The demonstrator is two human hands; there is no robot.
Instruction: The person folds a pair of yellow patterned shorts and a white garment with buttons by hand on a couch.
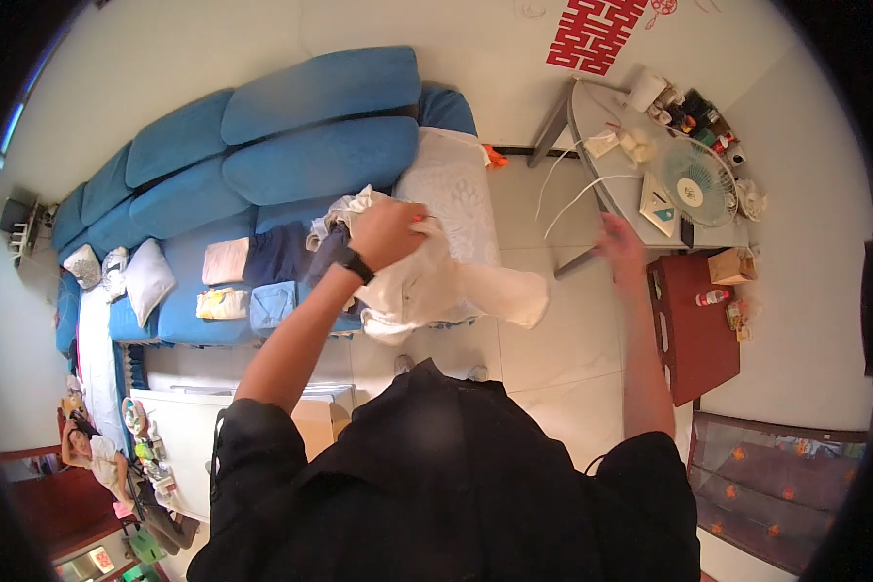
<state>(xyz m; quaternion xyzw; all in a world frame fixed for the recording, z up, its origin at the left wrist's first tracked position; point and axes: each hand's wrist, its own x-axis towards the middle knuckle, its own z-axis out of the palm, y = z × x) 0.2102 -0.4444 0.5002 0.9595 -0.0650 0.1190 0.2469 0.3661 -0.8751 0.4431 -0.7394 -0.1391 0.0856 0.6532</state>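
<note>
My left hand (386, 236), with a dark watch on its wrist, is closed on the upper part of a cream-white garment (425, 291). The cloth hangs in loose folds, and one sleeve-like part spreads to the right. Off to the right, my right hand (619, 242) is raised apart from the garment, slightly blurred, fingers apart and nothing visible in it. Behind my left hand, crumpled white and dark clothes (328, 238) lie on the blue sofa (189, 315). Folded clothes rest left of them: pink (225, 262), navy (274, 260), yellow-white (221, 304) and light blue (273, 303).
A grey table (601, 107) at the far right carries a fan (694, 184), white cables and small items. Nearer stands a reddish-brown cabinet (703, 339) with a bottle (712, 298). A white table (179, 417) is at left; another person (107, 461) sits beyond it.
</note>
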